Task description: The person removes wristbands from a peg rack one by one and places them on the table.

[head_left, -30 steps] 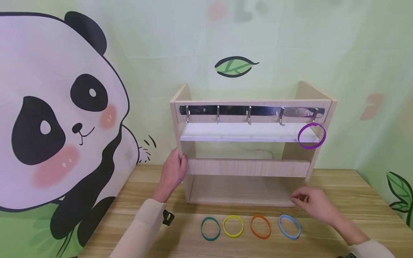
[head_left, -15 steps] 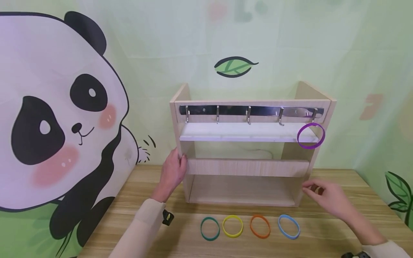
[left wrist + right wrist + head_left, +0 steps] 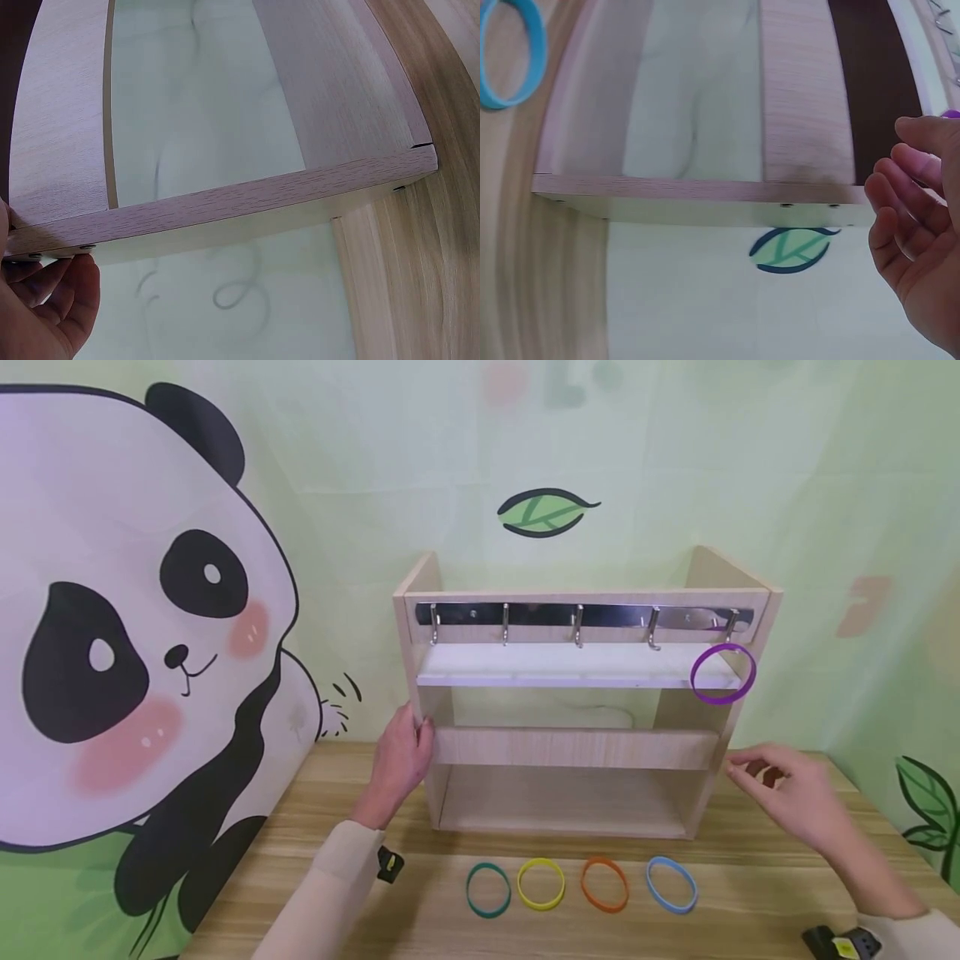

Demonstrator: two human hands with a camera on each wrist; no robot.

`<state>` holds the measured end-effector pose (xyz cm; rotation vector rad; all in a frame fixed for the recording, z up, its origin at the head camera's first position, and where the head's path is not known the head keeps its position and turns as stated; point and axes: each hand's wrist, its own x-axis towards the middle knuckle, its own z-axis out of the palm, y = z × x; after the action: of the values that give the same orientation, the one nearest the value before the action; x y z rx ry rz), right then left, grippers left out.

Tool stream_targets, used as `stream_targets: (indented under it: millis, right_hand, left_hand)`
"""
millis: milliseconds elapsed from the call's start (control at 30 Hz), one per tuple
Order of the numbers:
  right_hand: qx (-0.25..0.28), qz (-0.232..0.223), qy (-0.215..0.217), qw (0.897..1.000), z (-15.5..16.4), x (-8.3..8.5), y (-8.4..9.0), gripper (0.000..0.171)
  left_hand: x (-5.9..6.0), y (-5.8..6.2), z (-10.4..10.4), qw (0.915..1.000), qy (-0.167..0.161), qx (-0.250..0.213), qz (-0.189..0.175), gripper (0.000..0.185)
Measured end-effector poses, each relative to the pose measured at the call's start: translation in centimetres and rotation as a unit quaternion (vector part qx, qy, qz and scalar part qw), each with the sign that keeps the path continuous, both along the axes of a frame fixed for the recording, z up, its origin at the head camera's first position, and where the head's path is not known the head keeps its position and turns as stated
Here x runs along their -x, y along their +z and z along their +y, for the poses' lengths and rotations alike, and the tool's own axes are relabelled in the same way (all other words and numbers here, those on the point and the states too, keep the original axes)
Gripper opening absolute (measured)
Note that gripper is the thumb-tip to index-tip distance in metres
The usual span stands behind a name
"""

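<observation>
Shelf (image 3: 573, 747) is standing on the wooden table (image 3: 765, 868), and my left hand (image 3: 401, 760) is gripping its left side wall. My right hand (image 3: 795, 793) is floating just beside the right wall with loose fingers, holding nothing. I am seeing a purple band (image 3: 722, 673) hanging on the last hook.

Four bands are laid in a row on the table (image 3: 750, 893), below and between the left hand (image 3: 401, 760) and the right hand (image 3: 795, 793): green band (image 3: 468, 891), yellow band (image 3: 520, 887), orange band (image 3: 583, 886) and blue band (image 3: 649, 885), the blue nearest the right hand. A panda picture (image 3: 135, 635) is seen left of the left hand, and a leaf sticker (image 3: 543, 512) high above both.
</observation>
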<state>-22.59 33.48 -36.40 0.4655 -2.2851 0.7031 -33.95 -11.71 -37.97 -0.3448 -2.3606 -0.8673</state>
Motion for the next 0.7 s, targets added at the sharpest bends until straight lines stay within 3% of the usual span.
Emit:
stream_targets:
  millis: [233, 467, 700]
  right_hand:
    - [0.048, 0.008, -0.041, 0.998, 0.1, -0.1, 1.8, 0.013]
    - [0.08, 0.073, -0.042, 0.993, -0.2, 0.4, 3.7, 0.014]
    - [0.105, 0.069, -0.077, 0.989, -0.6, 0.6, 5.2, 0.02]
  left_hand:
    - [0.0, 0.0, 0.0, 1.0, 0.001, -0.001, -0.005, 0.026]
    - [0.1, 0.1, -0.1, 1.0, 0.0, 0.0, -0.008, 0.027]
    - [0.0, 0.1, -0.1, 1.0, -0.003, 0.0, -0.007, 0.026]
